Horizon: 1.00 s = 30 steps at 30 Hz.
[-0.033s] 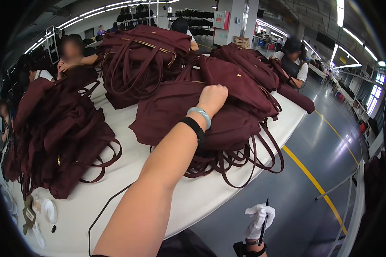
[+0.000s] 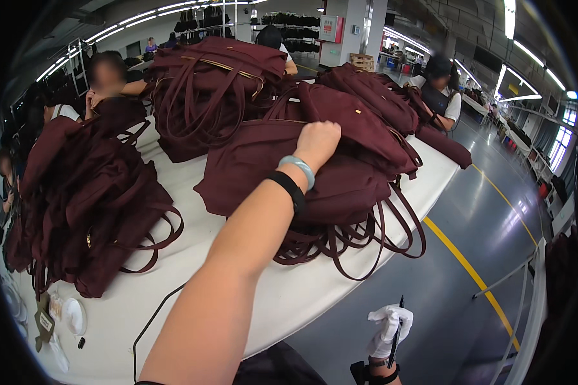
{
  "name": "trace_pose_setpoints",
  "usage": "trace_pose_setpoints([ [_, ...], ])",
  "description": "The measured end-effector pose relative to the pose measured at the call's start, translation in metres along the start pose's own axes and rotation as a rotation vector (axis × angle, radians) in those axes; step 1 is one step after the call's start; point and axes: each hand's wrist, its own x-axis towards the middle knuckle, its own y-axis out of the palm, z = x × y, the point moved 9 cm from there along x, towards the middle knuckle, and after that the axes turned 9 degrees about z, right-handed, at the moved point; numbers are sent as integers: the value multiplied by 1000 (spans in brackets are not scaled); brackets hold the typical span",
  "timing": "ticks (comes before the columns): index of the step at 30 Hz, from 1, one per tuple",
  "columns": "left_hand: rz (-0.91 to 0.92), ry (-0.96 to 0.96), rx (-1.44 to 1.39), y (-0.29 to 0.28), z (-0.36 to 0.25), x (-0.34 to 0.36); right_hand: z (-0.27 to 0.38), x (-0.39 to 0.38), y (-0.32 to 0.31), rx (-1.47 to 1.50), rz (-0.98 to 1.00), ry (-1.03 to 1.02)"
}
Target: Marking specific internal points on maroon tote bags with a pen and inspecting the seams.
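Observation:
My bare left hand [image 2: 320,144] reaches out over the table, wearing a pale bangle and a black band at the wrist. Its fingers are closed on the edge of a burgundy bag [image 2: 356,125] that has a small gold-coloured tag. That bag lies partly over another burgundy bag [image 2: 257,167], and handle loops hang below along the table's edge. Low at the right, beyond the table edge, my right hand [image 2: 386,327] wears a white glove and grips a slim black pen [image 2: 398,330] held upright. The left fingertips are hidden behind the knuckles.
Burgundy bags are heaped at the left [image 2: 90,205] and at the back [image 2: 218,90] of the white table [image 2: 199,256]. A black cord [image 2: 157,311] crosses its near side; a white disc [image 2: 74,316] lies at the left. Co-workers sit across the table. A metal rail [image 2: 523,308] stands at right.
My left hand has shifted very slightly away from me, still closed on the bag's edge. My right hand keeps the pen almost in place.

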Motion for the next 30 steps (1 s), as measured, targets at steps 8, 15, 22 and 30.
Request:
trace_pose_setpoints([
  [8, -271, 52, -34, -214, 95, -34, 9, -7, -33, 36, -142, -74],
  [15, 144, -402, -466, -311, 154, -302, 34, 22, -148, -386, -392, -319],
  [22, 387, -729, -546, -289, 130, -518, 59, 45, -113, -421, -302, -494],
  [30, 578, -433, -389, -242, -60, -507, 53, 34, -29, 75, -79, -317],
])
